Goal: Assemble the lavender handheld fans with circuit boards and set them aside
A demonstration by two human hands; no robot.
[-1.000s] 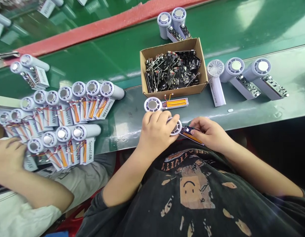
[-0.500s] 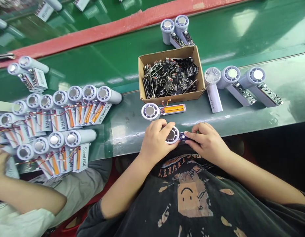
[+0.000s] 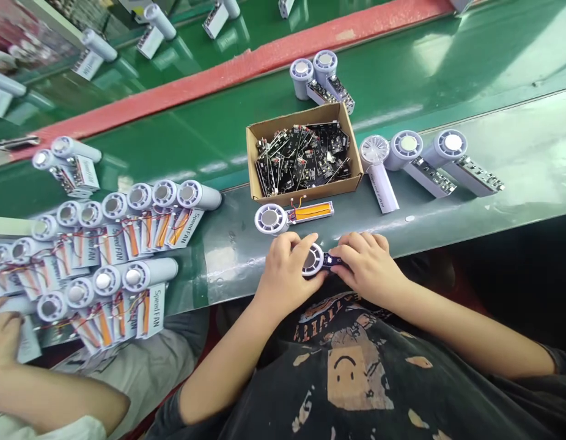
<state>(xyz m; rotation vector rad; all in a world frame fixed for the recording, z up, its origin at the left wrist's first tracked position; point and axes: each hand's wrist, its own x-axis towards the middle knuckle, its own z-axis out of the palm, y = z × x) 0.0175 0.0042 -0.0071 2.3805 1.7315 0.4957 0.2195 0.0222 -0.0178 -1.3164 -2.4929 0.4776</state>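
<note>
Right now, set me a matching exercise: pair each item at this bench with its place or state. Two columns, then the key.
Column 1:
1. left hand
2. right hand
3. cardboard box
4. open fan body with orange battery

Column 2:
A. lying on the conveyor belt just in front of the box
B. filled with black circuit boards
C. on the round white fan head
D. at the small black circuit board

Pairs: 1-C, 2-D, 3-B, 4-A.

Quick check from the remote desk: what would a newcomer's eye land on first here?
A cardboard box of black circuit boards stands mid-view on the green belt. To its left, rows of pale handheld fan bodies with SpeedFAN cards crowd the belt, a co-worker's hand at their near corner. At the near edge, the left hand and right hand hold a round fan head and a small lit circuit board.
</note>
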